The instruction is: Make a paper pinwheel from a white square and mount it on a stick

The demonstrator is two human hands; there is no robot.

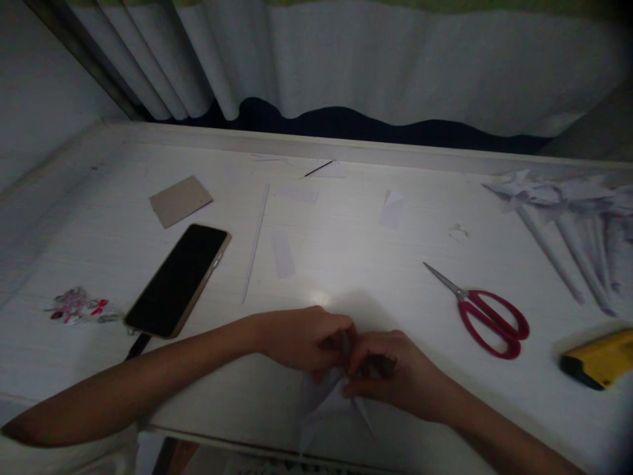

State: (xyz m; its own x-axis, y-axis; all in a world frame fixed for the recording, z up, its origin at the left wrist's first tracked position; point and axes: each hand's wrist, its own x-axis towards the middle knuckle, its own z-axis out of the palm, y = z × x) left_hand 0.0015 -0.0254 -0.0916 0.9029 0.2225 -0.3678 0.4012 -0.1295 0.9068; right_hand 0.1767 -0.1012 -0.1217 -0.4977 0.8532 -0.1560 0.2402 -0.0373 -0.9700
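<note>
Near the front edge of the white table (346,264) my left hand (301,340) and my right hand (390,373) meet, both with fingers pinched on a folded piece of white paper (329,399). The paper pokes out below and between the fingers, resting on the table. A thin dark bit shows between the fingertips; I cannot make out what it is.
Red-handled scissors (487,313) lie to the right, a yellow and black tool (601,359) further right. A phone (179,278) lies face up at left, with brown card (180,199), a thin white stick (256,243), paper scraps (392,210), small pins (79,307) and paper pinwheels (568,211).
</note>
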